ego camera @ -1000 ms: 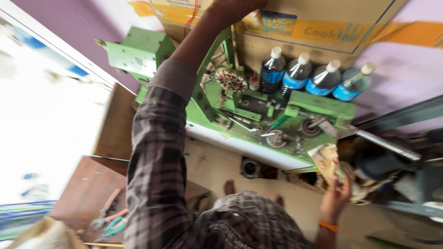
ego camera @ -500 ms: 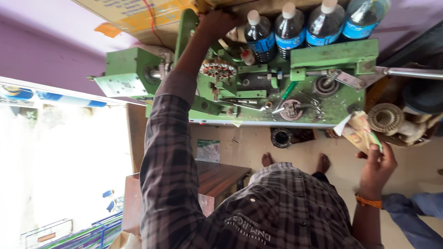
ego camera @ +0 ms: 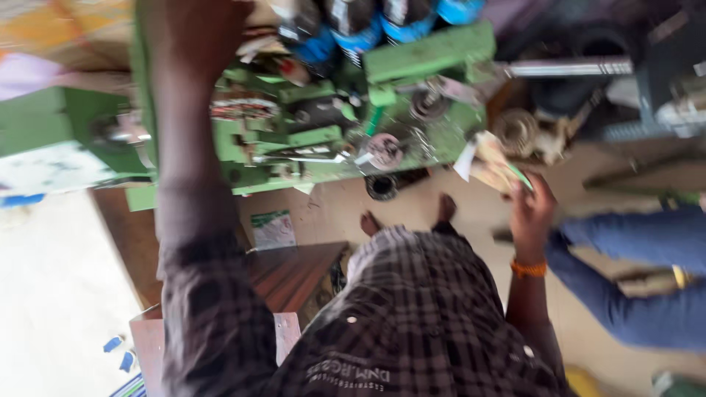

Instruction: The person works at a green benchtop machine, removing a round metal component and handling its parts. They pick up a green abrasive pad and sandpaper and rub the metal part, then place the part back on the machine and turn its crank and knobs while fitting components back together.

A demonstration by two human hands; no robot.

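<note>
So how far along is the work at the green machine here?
Nothing looks finished. In hand: the right hand grips a wad of paper slips beside the green machine; the left hand reaches up to its top edge. Left: the slips remain off the machine. Heavy blur hides finer detail.

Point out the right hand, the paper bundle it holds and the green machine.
right hand [ego camera: 531,209], head view, back of the hand
paper bundle [ego camera: 491,160], head view, crumpled middle
green machine [ego camera: 430,53], head view, top bar
</note>
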